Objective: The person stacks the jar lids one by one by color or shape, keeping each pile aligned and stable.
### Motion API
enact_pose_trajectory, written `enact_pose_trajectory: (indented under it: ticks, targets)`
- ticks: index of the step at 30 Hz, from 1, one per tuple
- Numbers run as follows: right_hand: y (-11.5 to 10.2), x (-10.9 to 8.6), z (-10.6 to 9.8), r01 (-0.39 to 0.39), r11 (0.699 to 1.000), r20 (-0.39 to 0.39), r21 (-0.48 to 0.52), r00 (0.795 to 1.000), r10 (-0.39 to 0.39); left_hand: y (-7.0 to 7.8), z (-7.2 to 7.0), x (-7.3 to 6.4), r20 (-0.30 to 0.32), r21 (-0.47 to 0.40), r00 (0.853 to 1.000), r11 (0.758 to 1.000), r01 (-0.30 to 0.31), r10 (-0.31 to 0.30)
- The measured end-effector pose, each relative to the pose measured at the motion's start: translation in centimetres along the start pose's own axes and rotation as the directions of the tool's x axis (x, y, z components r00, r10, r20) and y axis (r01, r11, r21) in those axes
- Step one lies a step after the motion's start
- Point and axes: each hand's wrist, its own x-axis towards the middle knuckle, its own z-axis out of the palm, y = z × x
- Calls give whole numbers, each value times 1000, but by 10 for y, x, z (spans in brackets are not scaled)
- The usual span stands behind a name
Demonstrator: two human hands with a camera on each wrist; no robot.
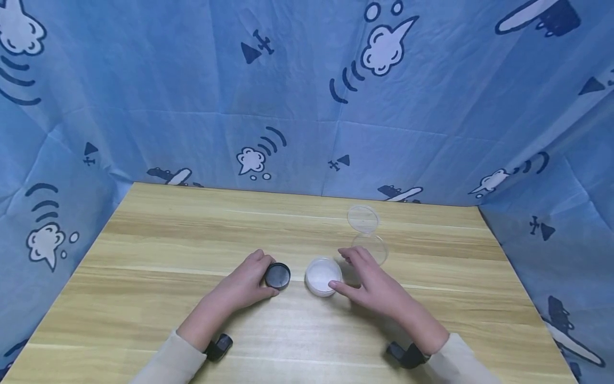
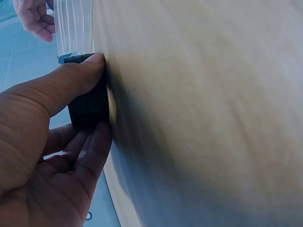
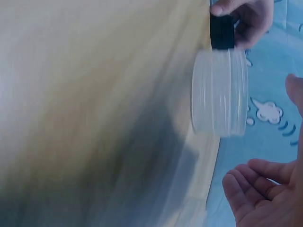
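My left hand (image 1: 247,281) pinches a small round black container (image 1: 277,276) between thumb and fingers, low over the wooden table. The left wrist view shows the thumb on one side of the black container (image 2: 90,104) and fingertips on the other. Just right of it sits a stack of clear round dishes (image 1: 323,276), looking whitish from above and ridged at the side. Around the stack's right side hovers my right hand (image 1: 371,285), thumb and fingers spread; its thumb overlaps the rim in the head view. In the right wrist view a gap separates fingers (image 3: 239,191) from the stack (image 3: 220,94).
Behind my right hand, two thin clear round pieces (image 1: 363,219) lie on the wooden table (image 1: 192,229), one beyond the other. Blue patterned cloth (image 1: 297,80) hangs along the table's back and sides. Each wrist wears a black strap device (image 1: 218,347).
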Motion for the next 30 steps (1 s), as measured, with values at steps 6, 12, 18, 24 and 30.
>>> enact_pose_trajectory:
  ticks: [6, 12, 18, 24, 30]
  targets:
    - [17, 7, -14, -40, 999, -57, 11, 998, 40, 0, 1, 0, 1, 0, 1000, 1000, 1, -1]
    - [39, 17, -27, -105, 994, -106, -7, 989, 104, 1, 2, 0, -3, -17, 1000, 1000, 26, -26]
    - [58, 23, -37, -174, 984, -109, -46, 980, 168, 2, 3, 0, -4, -22, 1000, 999, 30, -30]
    - [70, 24, -36, -228, 970, -63, -79, 973, 224, 0, 2, -1, -4, -11, 1000, 1000, 6, -6]
    - [76, 23, -30, -245, 965, -36, -89, 969, 243, -1, 2, -1, -6, -5, 1000, 1000, -6, 6]
